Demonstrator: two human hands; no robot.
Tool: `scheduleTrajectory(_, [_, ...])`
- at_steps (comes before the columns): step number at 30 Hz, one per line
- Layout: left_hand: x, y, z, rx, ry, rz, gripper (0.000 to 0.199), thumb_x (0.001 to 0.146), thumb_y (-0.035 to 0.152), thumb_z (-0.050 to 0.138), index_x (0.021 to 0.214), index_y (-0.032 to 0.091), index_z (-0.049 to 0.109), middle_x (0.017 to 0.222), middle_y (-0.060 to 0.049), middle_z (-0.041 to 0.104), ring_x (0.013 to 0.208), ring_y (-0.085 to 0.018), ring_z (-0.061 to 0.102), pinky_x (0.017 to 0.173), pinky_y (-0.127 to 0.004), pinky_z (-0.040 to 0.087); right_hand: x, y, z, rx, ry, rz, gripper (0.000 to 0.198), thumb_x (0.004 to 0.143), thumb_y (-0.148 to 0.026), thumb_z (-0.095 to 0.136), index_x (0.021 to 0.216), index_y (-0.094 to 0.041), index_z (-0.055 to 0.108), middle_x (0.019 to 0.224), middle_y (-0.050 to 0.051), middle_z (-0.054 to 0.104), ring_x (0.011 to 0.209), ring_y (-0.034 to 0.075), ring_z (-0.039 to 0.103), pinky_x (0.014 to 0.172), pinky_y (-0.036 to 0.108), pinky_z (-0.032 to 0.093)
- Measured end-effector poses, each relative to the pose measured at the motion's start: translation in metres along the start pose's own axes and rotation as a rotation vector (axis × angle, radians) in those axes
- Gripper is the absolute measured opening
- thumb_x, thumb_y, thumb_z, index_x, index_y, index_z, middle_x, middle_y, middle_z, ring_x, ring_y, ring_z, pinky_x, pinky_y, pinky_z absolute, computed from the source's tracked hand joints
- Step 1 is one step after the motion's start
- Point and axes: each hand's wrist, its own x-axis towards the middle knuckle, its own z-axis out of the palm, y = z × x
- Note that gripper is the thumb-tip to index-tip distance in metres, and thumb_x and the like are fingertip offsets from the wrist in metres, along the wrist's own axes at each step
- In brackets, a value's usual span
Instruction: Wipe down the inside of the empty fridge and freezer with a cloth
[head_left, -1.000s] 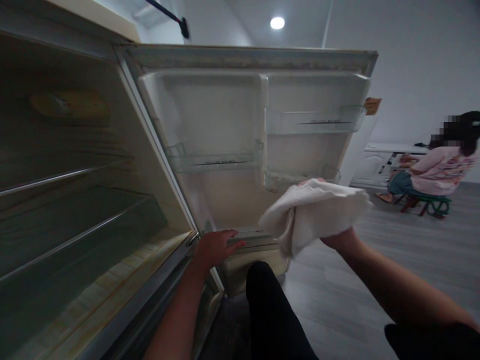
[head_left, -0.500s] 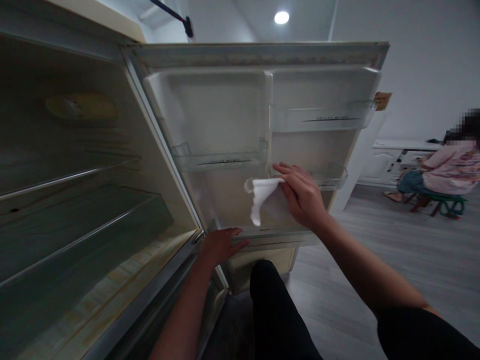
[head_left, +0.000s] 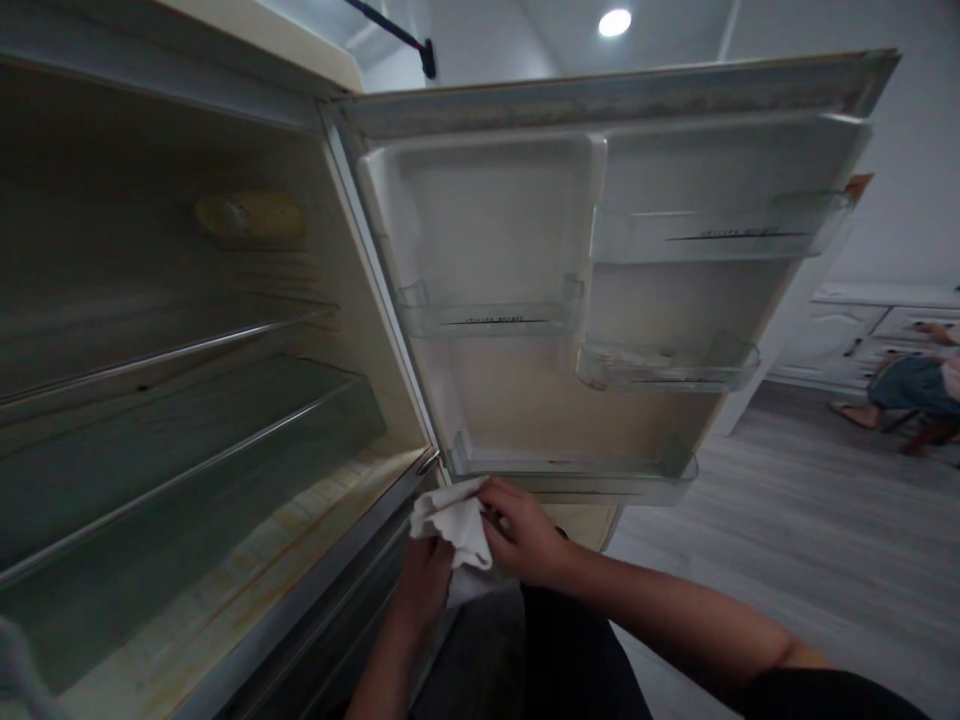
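Note:
A crumpled white cloth (head_left: 461, 525) with a wavy edge hangs between my two hands, low in front of the open fridge door (head_left: 517, 400). My right hand (head_left: 529, 530) pinches its right side with the fingers curled over it. From below, my left hand (head_left: 429, 575) holds the lower left part, and the cloth hides some of its fingertips. Both hands are close together, just under the bottom door shelf (head_left: 585, 488) and near the fridge's front edge.
The fridge interior (head_left: 187, 420) on the left has glass shelves (head_left: 262, 430) and yellowish stains along its bottom. Clear door bins (head_left: 491, 318) line the door. A seated person (head_left: 911, 385) is at the far right by white cabinets (head_left: 840, 340), on a grey wood floor (head_left: 787, 520).
My right hand has come down and left from the door with the cloth. My left hand has left the bottom door shelf and taken hold of the cloth too. The view has turned left.

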Motion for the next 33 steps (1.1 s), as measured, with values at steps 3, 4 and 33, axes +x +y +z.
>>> scheduleTrajectory(3, [-0.002, 0.007, -0.014, -0.074, -0.004, -0.049, 0.047, 0.081, 0.057, 0.058, 0.101, 0.017, 0.074, 0.102, -0.014, 0.075, 0.104, -0.033, 0.069, 0.097, -0.047, 0.054, 0.005, -0.001, 0.018, 0.089, 0.038, 0.104, 0.006, 0.09, -0.018, 0.057, 0.085, -0.018, 0.061, 0.08, 0.003, 0.062, 0.071, 0.014, 0.058, 0.063, 0.024, 0.045])
scheduleTrajectory(4, [-0.003, 0.01, -0.016, -0.105, -0.002, -0.061, 0.05, 0.081, 0.059, 0.06, 0.104, 0.017, 0.073, 0.106, -0.014, 0.075, 0.108, -0.032, 0.068, 0.1, -0.046, 0.053, 0.008, -0.004, 0.017, 0.098, 0.033, 0.097, 0.006, 0.091, -0.02, 0.058, 0.089, -0.018, 0.063, 0.082, 0.003, 0.064, 0.072, 0.014, 0.059, 0.063, 0.024, 0.046])
scheduleTrajectory(33, [-0.027, -0.005, 0.007, -0.256, -0.043, -0.336, 0.074, 0.073, 0.077, 0.067, 0.112, 0.016, 0.073, 0.122, -0.016, 0.074, 0.124, -0.035, 0.065, 0.112, -0.048, 0.046, 0.036, -0.033, -0.212, -1.299, 0.118, -0.137, 0.044, 0.099, -0.023, 0.05, 0.142, -0.028, 0.057, 0.108, 0.008, 0.069, 0.099, 0.024, 0.055, 0.097, 0.041, 0.036])
